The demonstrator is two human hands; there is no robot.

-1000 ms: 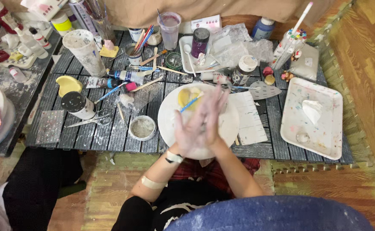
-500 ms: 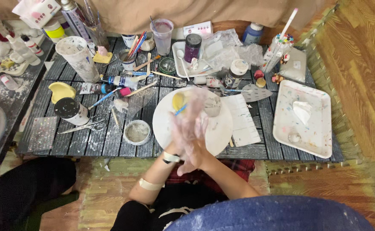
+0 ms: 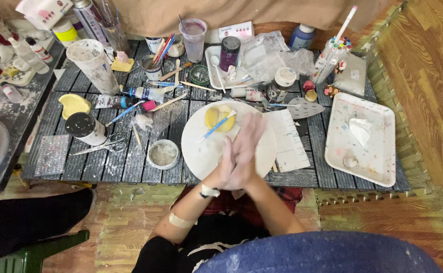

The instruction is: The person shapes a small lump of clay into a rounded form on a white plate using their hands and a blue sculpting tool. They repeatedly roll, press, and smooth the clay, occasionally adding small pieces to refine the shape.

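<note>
While I press my palms together over the plate (image 3: 201, 151), whatever lies between them stays hidden; I judge I am rolling or flattening a small lump, but I cannot tell what, or whether anything is there at all. My left hand (image 3: 230, 169) lies flat against my right hand (image 3: 249, 144), fingers stretched toward twelve o'clock, neither curled round anything I can see. To do this well I think I should keep the pressure even, move the palms in small strokes, and stay above the plate so that a dropped bit lands on it and not on the bench (image 3: 130, 164).

At eleven o'clock from my hands, on the plate, sits a yellow disc (image 3: 216, 117) with a blue brush (image 3: 217, 126) lying across it; I judge my fingertips are close to both, so short strokes would keep me from knocking them. At nine o'clock, just beside the plate, stands a small cup (image 3: 163, 153), and further that way scissors (image 3: 103, 146) and a black-lidded jar (image 3: 84, 127). At three o'clock a ribbed white sheet (image 3: 289, 141) touches the plate's edge, and well beyond it lies a white tray (image 3: 363, 139).
</note>
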